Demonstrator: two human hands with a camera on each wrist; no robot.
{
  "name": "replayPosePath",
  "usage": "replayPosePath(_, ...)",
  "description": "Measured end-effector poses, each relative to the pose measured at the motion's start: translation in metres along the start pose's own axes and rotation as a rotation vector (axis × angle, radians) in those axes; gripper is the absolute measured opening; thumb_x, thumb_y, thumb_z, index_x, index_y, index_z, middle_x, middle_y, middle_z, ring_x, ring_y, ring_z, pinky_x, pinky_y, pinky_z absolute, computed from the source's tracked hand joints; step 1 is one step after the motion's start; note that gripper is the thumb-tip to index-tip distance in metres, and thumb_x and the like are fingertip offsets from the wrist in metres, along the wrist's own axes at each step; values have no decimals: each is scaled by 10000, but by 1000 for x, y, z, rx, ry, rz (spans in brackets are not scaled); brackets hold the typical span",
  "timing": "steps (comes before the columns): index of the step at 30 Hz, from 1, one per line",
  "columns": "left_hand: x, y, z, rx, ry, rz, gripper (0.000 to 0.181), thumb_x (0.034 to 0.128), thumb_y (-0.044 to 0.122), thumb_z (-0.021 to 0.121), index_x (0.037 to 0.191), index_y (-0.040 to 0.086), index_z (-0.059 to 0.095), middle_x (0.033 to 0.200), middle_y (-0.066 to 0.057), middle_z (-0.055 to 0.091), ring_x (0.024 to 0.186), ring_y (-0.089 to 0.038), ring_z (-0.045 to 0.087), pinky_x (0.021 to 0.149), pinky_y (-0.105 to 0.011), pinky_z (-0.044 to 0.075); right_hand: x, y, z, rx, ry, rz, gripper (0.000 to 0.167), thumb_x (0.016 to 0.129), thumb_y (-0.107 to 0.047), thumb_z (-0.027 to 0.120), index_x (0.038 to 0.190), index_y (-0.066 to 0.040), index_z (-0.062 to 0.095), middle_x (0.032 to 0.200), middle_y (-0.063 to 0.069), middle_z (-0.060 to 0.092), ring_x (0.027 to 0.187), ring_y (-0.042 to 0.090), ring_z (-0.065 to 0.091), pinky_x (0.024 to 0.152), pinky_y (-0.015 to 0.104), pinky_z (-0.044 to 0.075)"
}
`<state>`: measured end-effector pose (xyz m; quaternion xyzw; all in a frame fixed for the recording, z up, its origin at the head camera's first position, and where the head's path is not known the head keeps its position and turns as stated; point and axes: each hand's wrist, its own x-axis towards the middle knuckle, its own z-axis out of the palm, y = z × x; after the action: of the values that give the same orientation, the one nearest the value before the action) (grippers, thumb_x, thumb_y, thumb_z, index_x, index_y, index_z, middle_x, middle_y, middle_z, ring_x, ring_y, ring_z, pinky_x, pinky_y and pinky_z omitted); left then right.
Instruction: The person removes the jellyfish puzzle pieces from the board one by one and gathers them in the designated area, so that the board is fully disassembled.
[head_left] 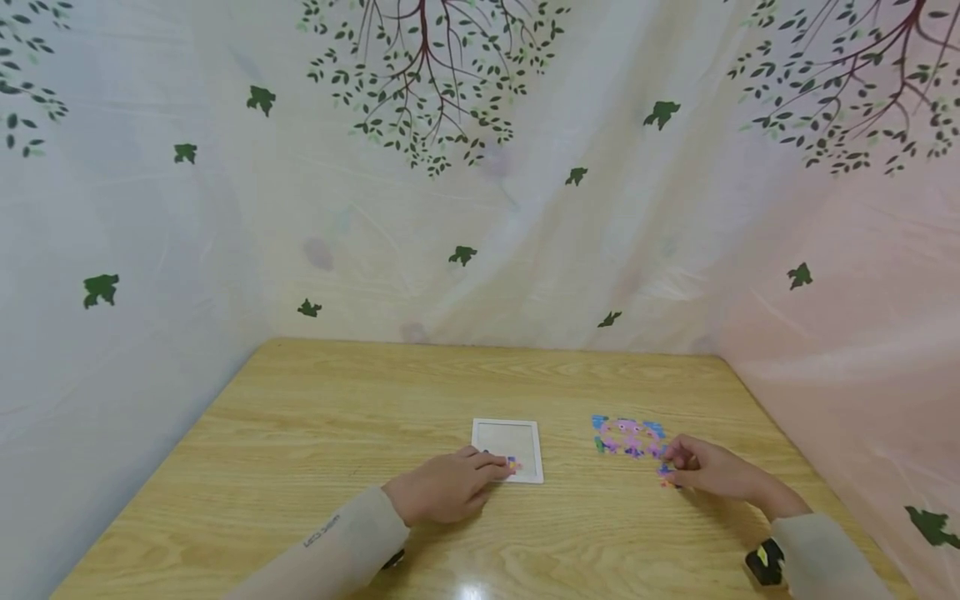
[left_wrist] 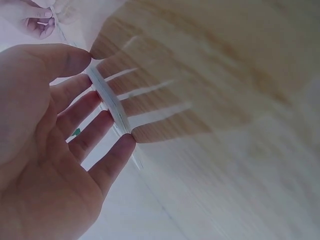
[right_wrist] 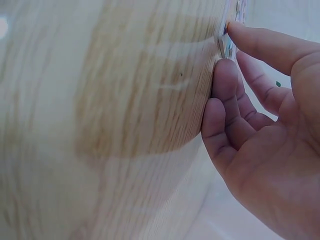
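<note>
A small white square frame (head_left: 538, 454) lies flat on the table, with a colourful puzzle piece (head_left: 513, 466) in its lower part. My left hand (head_left: 450, 485) rests over its lower left corner, fingers extended. In the left wrist view, the fingertips touch the edge of the frame (left_wrist: 111, 97). To the right, my right hand (head_left: 716, 471) pinches a puzzle piece (right_wrist: 223, 46), which looks tilted up from the table in the right wrist view. Beside that hand lies a group of pink, purple and blue puzzle pieces (head_left: 628, 435); the fingers hide part of the nearest ones.
The wood-grain table (head_left: 337, 400) extends to a back edge against a hanging cloth (head_left: 390, 242) printed with trees and leaves. Cloth also hangs at the left and right sides. A dark device (head_left: 765, 562) sits at the right wrist.
</note>
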<state>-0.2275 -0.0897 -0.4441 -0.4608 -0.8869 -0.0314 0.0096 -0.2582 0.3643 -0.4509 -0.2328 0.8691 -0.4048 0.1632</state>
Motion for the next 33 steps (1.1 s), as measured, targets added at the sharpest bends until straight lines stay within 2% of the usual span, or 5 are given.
replayPosePath(8, 0, 0, 0, -35, 25, -3, 479, 1067, 147, 535, 1541, 126, 475, 1426, -57, 555, 1284, -218, 547, 1091, -347, 464, 5, -14, 2, -123, 118, 1, 205, 1016, -162, 648, 1108, 1, 564, 902, 50, 522, 704, 85, 523, 560, 255, 456)
replayPosePath(11, -1, -1, 0, -17, 36, -6, 497, 1053, 146, 556, 1543, 145, 478, 1368, -66, 565, 1218, -208, 558, 1046, -335, 491, 13, -25, 5, -168, 149, -38, 158, 1021, -155, 640, 1094, -24, 590, 889, 36, 560, 681, 69, 517, 550, 254, 455)
replayPosePath(18, -2, -3, 2, -1, 62, 8, 504, 1041, 153, 574, 1538, 167, 492, 1273, -72, 581, 1074, -185, 565, 926, -307, 522, 39, -52, 22, -140, 114, -158, 89, 1020, -106, 638, 1054, -25, 626, 864, 20, 580, 711, 57, 484, 594, 232, 446)
replayPosePath(25, -2, -7, 3, 80, 112, 68, 476, 1032, 165, 606, 1503, 195, 547, 1226, -58, 631, 1025, -169, 621, 890, -277, 533, 73, -75, 49, -179, 106, -171, 60, 995, -104, 670, 1012, -49, 653, 841, -24, 608, 733, 61, 523, 615, 217, 458)
replayPosePath(33, -1, -6, 0, -7, 52, 4, 500, 1028, 175, 602, 1521, 209, 522, 1259, -31, 623, 1089, -163, 592, 976, -303, 509, 104, -95, 79, -172, 22, -204, 107, 968, -100, 696, 1047, -29, 706, 863, -38, 659, 764, 68, 575, 656, 229, 507)
